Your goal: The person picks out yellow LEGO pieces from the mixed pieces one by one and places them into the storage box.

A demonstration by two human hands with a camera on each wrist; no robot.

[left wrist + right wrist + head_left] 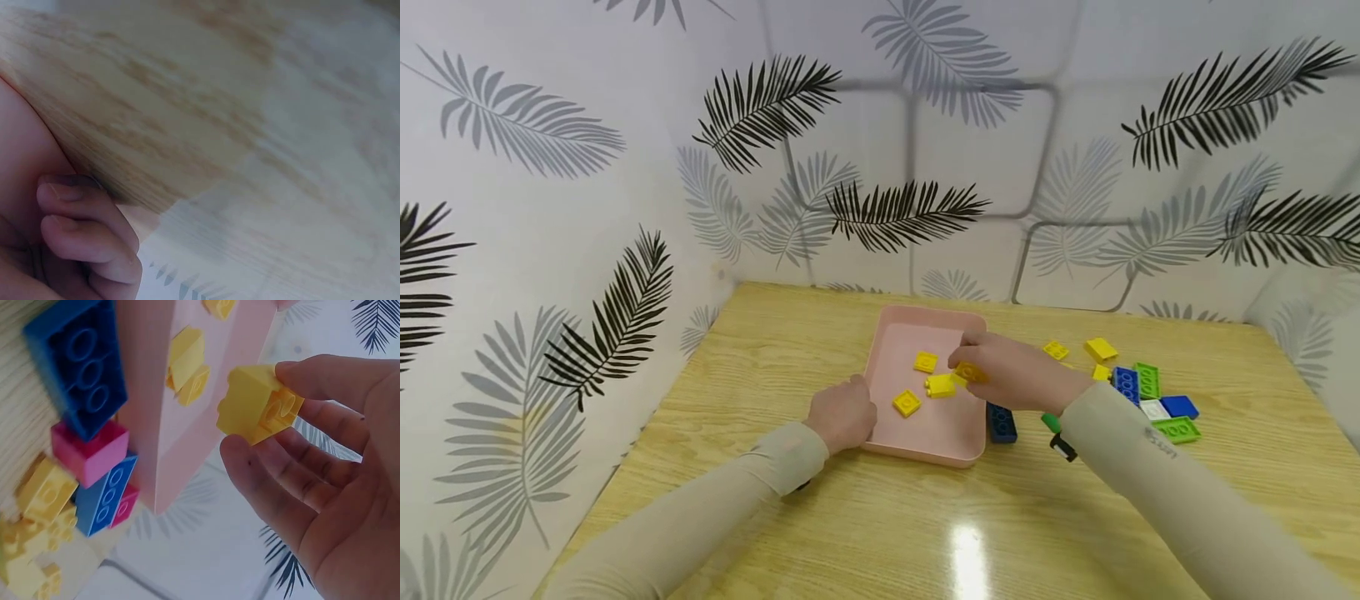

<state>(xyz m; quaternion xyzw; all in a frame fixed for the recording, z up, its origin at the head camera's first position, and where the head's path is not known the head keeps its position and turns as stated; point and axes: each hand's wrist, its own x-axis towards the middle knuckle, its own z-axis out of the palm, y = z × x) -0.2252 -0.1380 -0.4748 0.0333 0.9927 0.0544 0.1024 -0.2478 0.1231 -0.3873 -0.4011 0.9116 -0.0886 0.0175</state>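
Note:
A pink tray lies on the wooden table with several yellow bricks in it, such as a flat yellow brick and a longer yellow brick. My left hand grips the tray's left wall, with curled fingers against the pink side in the left wrist view. Over the right part of the tray, my right hand pinches a yellow brick between thumb and fingertips. The hollow underside of that brick faces the palm in the right wrist view.
Right of the tray lie loose bricks: a dark blue brick, a pink brick, a green brick, a white brick and several yellow ones. A patterned wall covering stands behind the table.

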